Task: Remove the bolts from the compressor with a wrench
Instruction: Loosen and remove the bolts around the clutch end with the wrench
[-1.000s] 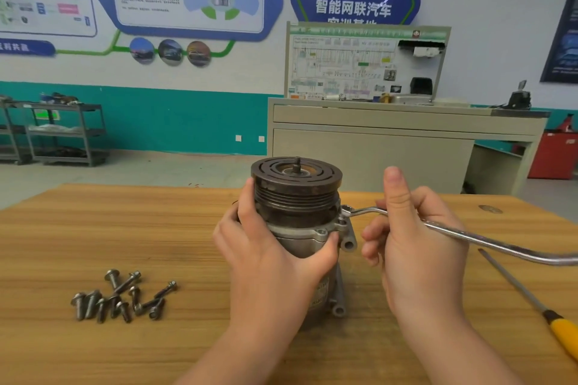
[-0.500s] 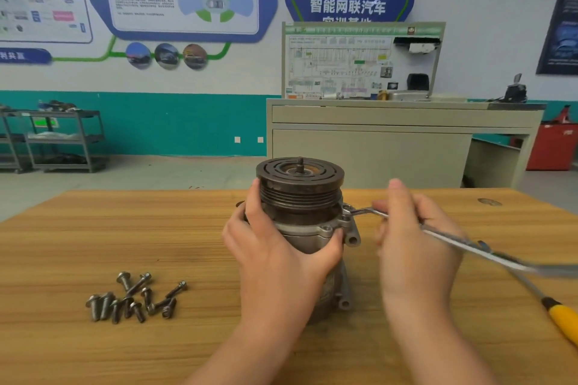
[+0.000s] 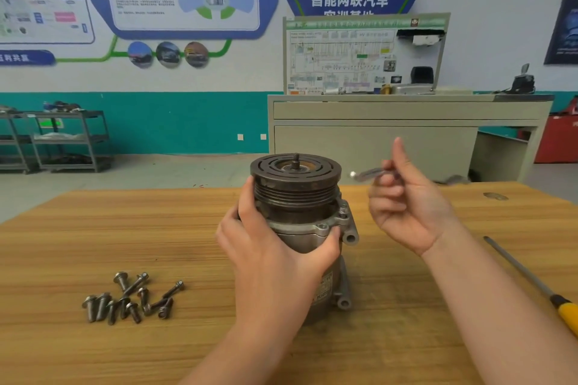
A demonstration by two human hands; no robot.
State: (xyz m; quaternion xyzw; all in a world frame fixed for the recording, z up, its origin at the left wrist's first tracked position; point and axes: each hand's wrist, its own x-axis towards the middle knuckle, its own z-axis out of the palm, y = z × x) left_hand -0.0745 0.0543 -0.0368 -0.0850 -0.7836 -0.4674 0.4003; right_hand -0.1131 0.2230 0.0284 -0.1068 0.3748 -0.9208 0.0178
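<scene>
The grey compressor (image 3: 300,228) stands upright on the wooden table (image 3: 125,234), its dark grooved pulley on top. My left hand (image 3: 275,259) grips its body from the near left, thumb against the flange. My right hand (image 3: 406,206) is raised to the right of the pulley, palm toward me, fingers curled round the blurred steel wrench (image 3: 367,172). The wrench head hangs in the air, clear of the compressor. A bolt head (image 3: 343,215) shows on the right flange. Several removed bolts (image 3: 131,300) lie in a heap on the table at the left.
A screwdriver (image 3: 538,284) with a yellow handle lies on the table at the right. Behind the table stand a beige workbench (image 3: 406,122) with a wiring panel, and metal shelves (image 3: 62,141) at the far left.
My right hand has lifted the wrench off the flange bolt and swung it up, turning palm toward me. The left hand still holds the compressor.
</scene>
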